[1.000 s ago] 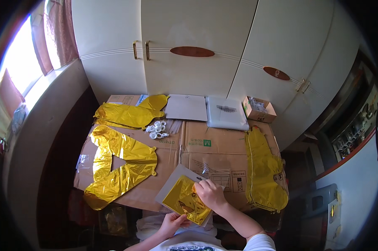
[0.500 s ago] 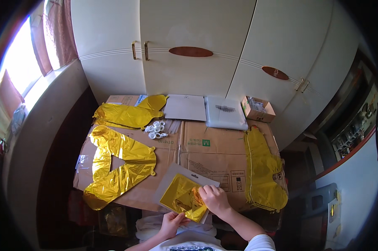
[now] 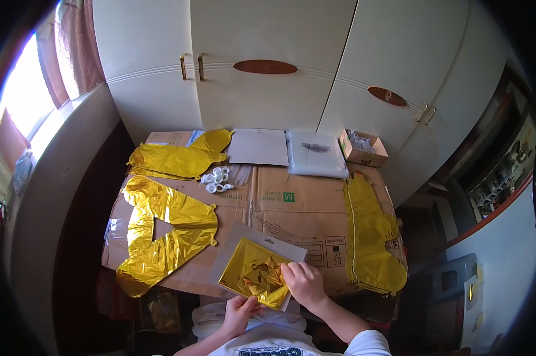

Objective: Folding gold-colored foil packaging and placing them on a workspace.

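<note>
Holding a clear flat packet [image 3: 257, 274] of folded gold foil at the near edge of the cardboard-covered table [image 3: 303, 207]. Left hand [image 3: 239, 311] below the packet, fingers curled up around its near edge, thumb on top, closed on it. Right hand [image 3: 304, 283] at the packet's right side, fingers bent and pressed onto the crumpled foil near the right corner; whether pinching the foil or only pressing on it cannot be told. Packet tilted, lying partly on a grey backing card [image 3: 244, 240] and overhanging the table edge toward the body.

Surroundings, left to right: large gold foil balloon [image 3: 161, 231], flat and uninflated, spread over the left part of the table, well apart from the packet; second gold balloon [image 3: 176, 157] at the far left corner; small cluster of white plastic rings [image 3: 216, 180] just beside it; grey sheet [image 3: 259, 146] and clear plastic sleeve [image 3: 316, 154] side by side at the far edge; small open cardboard box [image 3: 363, 148] at the far right corner; long gold foil balloon [image 3: 371, 234] along the right edge. White cupboard doors [image 3: 268, 65] with brown oval handles behind the table.
</note>
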### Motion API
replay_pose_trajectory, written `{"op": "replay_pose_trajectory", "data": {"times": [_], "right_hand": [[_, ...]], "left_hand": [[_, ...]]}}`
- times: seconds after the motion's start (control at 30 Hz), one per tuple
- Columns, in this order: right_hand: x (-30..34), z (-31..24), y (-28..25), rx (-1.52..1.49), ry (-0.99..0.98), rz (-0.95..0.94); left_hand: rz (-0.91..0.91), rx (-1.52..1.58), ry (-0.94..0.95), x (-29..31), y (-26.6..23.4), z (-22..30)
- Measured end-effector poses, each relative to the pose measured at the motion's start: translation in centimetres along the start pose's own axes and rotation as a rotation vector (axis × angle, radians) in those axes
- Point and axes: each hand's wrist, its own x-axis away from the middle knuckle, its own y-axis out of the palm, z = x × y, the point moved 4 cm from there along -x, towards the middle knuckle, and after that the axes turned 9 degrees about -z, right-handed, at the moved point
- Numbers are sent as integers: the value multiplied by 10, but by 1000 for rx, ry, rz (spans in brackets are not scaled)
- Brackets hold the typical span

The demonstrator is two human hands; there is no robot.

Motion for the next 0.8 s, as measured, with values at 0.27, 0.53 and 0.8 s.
{"op": "replay_pose_trajectory", "data": {"times": [0.27,0.53,0.8], "right_hand": [[10,-11,2,-14,80,42],[20,-3,-3,-67,141,133],[19,-1,-8,-80,184,113]], "left_hand": [[21,4,36,2,7,-2],[50,15,104,4,5,-5],[37,-9,127,2,12,-3]]}}
